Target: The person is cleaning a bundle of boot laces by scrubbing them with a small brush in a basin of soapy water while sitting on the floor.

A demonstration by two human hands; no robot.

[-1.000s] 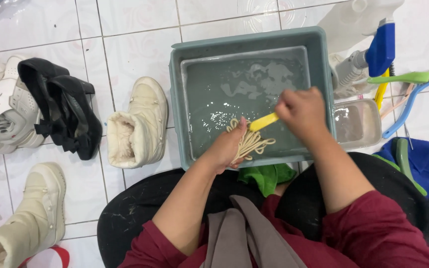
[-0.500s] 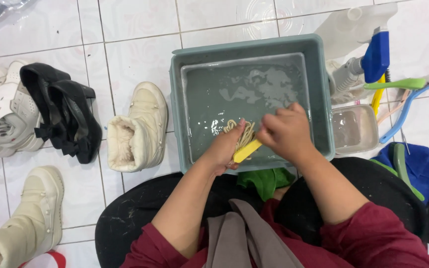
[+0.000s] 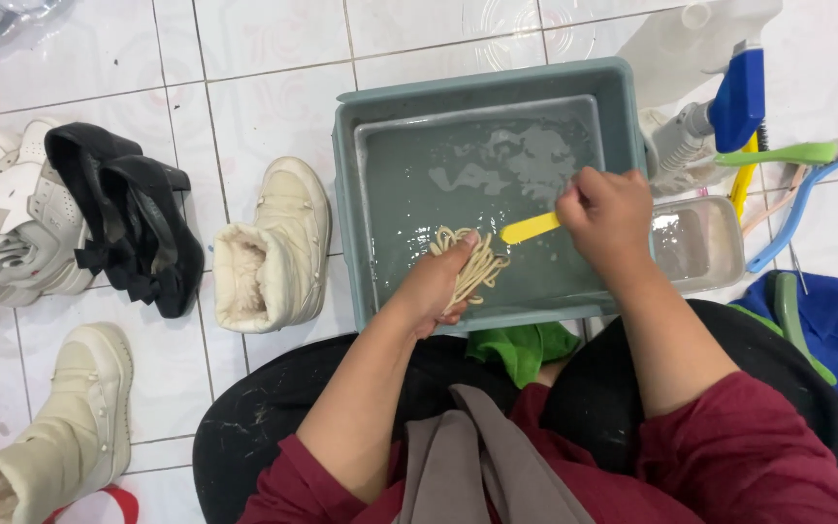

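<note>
Laces (image 3: 472, 267), a cream bundle of them, sit bunched in the left hand (image 3: 438, 281), its fingers curled tight around the strands just above the soapy water at the near edge of the grey-green tub (image 3: 346, 194). Far left on the tiled floor lie white sneakers (image 3: 2, 228), black straps (image 3: 133, 218) and a cream fleece-lined boot (image 3: 273, 247) just beside the tub. Moving right, the right hand (image 3: 608, 213) pinches a yellow-handled brush (image 3: 531, 228), fingers closed on the handle, the free end aimed at the laces. Beyond it, a clear container (image 3: 705, 243), a spray bottle (image 3: 720, 92) and more brushes (image 3: 788, 155).
</note>
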